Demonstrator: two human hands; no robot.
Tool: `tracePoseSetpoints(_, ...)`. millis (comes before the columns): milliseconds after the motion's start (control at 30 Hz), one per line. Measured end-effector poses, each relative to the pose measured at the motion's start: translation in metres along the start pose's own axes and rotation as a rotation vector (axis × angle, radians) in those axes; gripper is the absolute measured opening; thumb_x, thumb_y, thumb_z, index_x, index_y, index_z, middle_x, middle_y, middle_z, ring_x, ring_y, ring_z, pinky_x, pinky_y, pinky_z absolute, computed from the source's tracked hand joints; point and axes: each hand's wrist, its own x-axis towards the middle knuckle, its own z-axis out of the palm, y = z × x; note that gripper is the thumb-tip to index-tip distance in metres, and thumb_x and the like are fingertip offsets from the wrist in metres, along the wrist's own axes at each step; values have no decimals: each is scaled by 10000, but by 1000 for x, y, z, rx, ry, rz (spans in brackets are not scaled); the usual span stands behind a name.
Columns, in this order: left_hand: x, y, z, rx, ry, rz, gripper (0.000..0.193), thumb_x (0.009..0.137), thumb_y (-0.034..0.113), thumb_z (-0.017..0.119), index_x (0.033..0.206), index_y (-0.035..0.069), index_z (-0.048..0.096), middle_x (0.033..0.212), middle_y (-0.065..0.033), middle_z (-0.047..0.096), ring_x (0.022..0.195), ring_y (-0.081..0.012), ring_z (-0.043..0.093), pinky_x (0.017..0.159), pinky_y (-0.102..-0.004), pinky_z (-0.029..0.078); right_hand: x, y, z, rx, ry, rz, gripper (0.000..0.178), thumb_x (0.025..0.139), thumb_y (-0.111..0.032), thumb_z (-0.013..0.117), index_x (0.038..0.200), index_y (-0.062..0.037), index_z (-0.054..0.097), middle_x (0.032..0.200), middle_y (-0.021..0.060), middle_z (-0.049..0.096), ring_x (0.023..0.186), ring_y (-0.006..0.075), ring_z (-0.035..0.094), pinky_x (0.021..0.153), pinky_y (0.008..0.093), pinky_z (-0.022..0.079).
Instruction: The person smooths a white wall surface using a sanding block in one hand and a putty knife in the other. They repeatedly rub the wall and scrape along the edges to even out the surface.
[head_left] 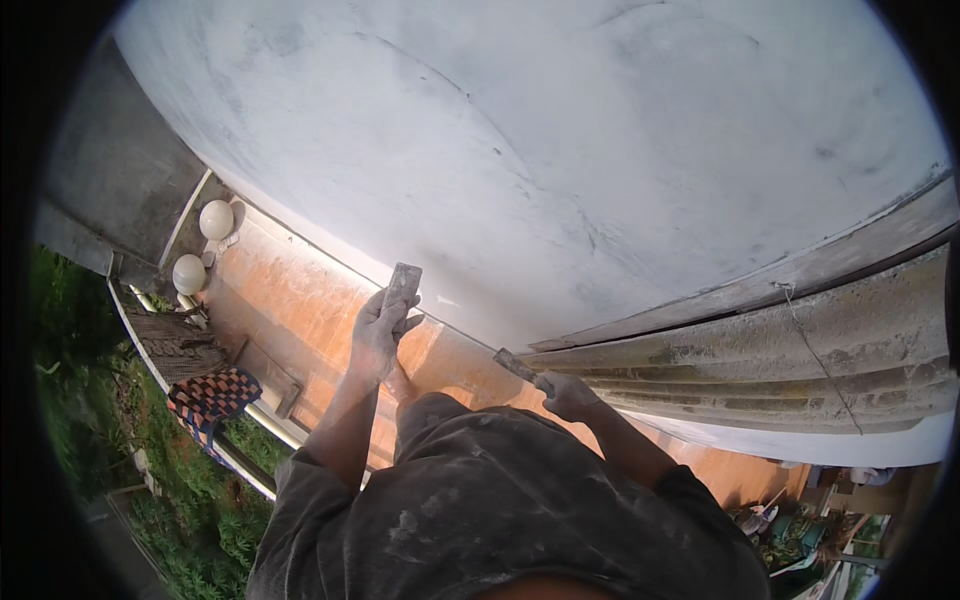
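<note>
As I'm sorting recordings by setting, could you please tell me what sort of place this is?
Most likely a balcony or open veranda: there is an orange floor, a pale railing along its outer side, and green plants beyond.

A glossy orange-brown floor (330, 310), marked by pale smears and darker shadow bands, runs along the foot of the white wall (560, 190). At its far left end sit two round off-white objects (216, 220), one near the other, with a small pale crumpled scrap (228, 242) just beside the upper one.
</note>
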Motion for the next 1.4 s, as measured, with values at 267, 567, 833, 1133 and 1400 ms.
tracePoseSetpoints(267,-30,0,100,72,93,588,194,955,52,649,1075,20,501,1078,-110,610,987,-171,636,832,-330,588,-93,-26,-65,238,308,-452,695,785,-29,612,1464,-33,461,1243,225,602,1136,338,606,968,401,476)
tracePoseSetpoints(567,-13,23,151,431,372,1315,159,936,-72,538,1001,38,442,1307,-226,498,1256,-287,529,1061,-424,474,-167,-57,-105,306,387,-476,653,847,-10,633,1465,42,429,998,56,582,889,122,552,844,277,471)
tracePoseSetpoints(833,14,23,230,1072,345,1395,684,1043,207,465,1526,-144,133,1587,-383,129,1472,-522,227,1182,-640,181,-188,-60,-114,498,541,-581,718,840,81,580,1505,91,309,983,23,522,881,99,484,805,234,451)
tracePoseSetpoints(1133,-8,37,255,1011,234,1490,729,1022,368,478,1520,-117,258,1592,-347,196,1525,-474,81,1170,-702,25,-169,-101,-136,261,931,-940,741,867,99,551,1512,144,187,1078,101,500,912,156,501,866,307,461)
tracePoseSetpoints(1400,-17,7,255,1102,238,1534,740,1061,420,374,1493,-169,253,1559,-403,199,1514,-489,125,1150,-721,42,-158,-130,-154,440,888,-1034,815,867,124,577,1553,-27,163,1232,160,492,923,164,527,839,334,483)
